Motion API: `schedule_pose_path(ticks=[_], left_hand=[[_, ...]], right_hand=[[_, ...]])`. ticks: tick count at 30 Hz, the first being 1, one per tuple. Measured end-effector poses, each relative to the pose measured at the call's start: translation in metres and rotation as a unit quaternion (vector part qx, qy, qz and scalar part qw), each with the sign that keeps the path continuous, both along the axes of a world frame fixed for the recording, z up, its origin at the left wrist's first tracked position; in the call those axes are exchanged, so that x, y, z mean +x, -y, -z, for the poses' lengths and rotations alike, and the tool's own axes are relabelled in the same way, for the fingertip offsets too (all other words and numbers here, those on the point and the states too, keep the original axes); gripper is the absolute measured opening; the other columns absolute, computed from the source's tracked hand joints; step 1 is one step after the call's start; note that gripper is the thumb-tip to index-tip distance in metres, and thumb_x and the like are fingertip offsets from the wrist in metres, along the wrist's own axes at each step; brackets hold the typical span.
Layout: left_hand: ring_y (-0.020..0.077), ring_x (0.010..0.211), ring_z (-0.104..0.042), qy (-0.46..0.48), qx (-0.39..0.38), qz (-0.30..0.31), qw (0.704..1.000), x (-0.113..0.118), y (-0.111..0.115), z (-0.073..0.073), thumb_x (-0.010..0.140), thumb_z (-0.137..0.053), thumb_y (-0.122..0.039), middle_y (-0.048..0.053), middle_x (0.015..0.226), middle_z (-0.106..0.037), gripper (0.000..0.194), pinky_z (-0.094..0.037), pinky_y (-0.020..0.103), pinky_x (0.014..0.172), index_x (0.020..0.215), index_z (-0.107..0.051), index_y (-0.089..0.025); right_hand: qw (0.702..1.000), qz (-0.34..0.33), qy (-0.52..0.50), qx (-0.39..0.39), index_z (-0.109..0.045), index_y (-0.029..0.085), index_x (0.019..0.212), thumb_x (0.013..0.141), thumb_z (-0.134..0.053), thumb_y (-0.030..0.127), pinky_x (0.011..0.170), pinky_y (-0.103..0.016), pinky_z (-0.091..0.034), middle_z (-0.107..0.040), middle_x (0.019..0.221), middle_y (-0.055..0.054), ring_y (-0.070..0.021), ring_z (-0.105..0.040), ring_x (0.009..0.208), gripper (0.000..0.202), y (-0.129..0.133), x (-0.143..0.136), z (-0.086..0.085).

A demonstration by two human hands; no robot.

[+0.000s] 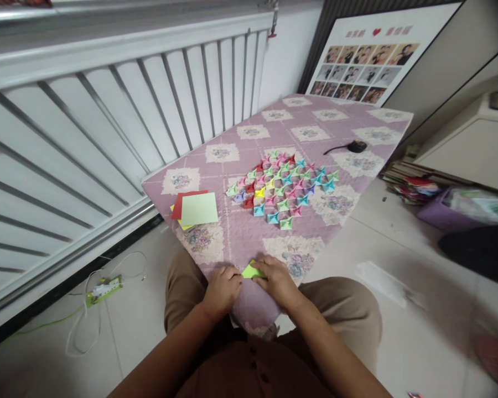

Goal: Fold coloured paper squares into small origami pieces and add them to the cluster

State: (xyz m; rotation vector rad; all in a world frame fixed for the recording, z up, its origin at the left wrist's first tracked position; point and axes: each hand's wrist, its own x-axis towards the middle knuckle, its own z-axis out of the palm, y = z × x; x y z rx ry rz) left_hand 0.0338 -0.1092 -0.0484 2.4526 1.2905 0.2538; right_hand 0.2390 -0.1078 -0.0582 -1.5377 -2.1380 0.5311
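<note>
A small folded piece of bright green paper [252,270] lies at the near edge of the table, between my two hands. My left hand [224,288] has its fingers curled together at the paper's left corner. From the right, my right hand [277,279] grips the paper with thumb and fingers and covers part of it. Farther up the table stand many small folded paper pieces [283,204] in rows, in red, pink, yellow, green, blue and purple. To their left is a loose stack of square paper sheets [199,209], pale green on top, with red and yellow beneath.
A purple flowered cloth [243,235] covers the table. A black mouse [357,146] with a cord lies toward the back right. White radiator bars [120,121] run along the left. On the floor are a power strip [104,289] with cables and a purple bin [437,210].
</note>
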Motion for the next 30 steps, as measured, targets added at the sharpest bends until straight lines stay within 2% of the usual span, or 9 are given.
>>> schedule_pose_path(ticks=[5,11,17,24,30], left_hand=[[0.0211,0.098,-0.051,0.030,-0.018,-0.051,0.998,0.005,-0.008,-0.002,0.085,-0.058,-0.026,0.004,0.103,-0.061,0.022,-0.042,0.035,0.088,0.106,-0.065,-0.024],[0.0210,0.097,-0.052,0.025,-0.027,-0.069,0.997,0.010,-0.010,-0.004,0.085,-0.058,-0.026,0.003,0.103,-0.061,0.020,-0.041,0.035,0.087,0.103,-0.066,-0.025],[0.0206,0.094,-0.053,0.019,0.000,-0.085,0.996,0.015,-0.008,-0.004,0.085,-0.056,-0.022,0.003,0.098,-0.062,0.017,-0.042,0.034,0.084,0.097,-0.067,-0.025],[0.0177,0.088,-0.055,0.045,0.008,-0.098,0.994,0.019,-0.010,-0.005,0.086,-0.053,-0.019,0.003,0.092,-0.062,0.015,-0.042,0.030,0.080,0.087,-0.068,-0.023],[0.0156,0.085,-0.056,0.086,-0.006,-0.104,0.991,0.024,-0.014,-0.004,0.086,-0.052,-0.017,0.003,0.088,-0.060,0.015,-0.043,0.027,0.077,0.082,-0.066,-0.021]], right_hand=[[1.000,-0.007,0.016,0.003,-0.068,0.024,0.107,0.075,-0.070,0.024,0.081,-0.035,-0.041,-0.064,0.099,-0.006,-0.0221,-0.056,0.092,0.032,-0.002,0.001,0.002],[1.000,-0.010,0.009,0.026,-0.067,0.024,0.106,0.080,-0.066,0.026,0.081,-0.033,-0.041,-0.064,0.098,-0.005,-0.0204,-0.056,0.091,0.026,-0.001,0.002,0.006],[0.999,-0.010,0.024,0.043,-0.066,0.023,0.103,0.085,-0.061,0.029,0.079,-0.032,-0.040,-0.063,0.095,-0.005,-0.0191,-0.055,0.088,0.020,0.001,-0.001,0.000],[0.989,0.010,0.120,0.085,-0.067,0.022,0.098,0.088,-0.056,0.030,0.076,-0.032,-0.039,-0.062,0.090,-0.006,-0.0201,-0.054,0.085,0.016,0.007,-0.010,-0.007],[0.972,0.007,0.214,0.102,-0.065,0.019,0.092,0.089,-0.052,0.019,0.070,-0.031,-0.039,-0.062,0.085,-0.006,-0.0207,-0.053,0.080,0.014,0.007,-0.017,-0.017]])
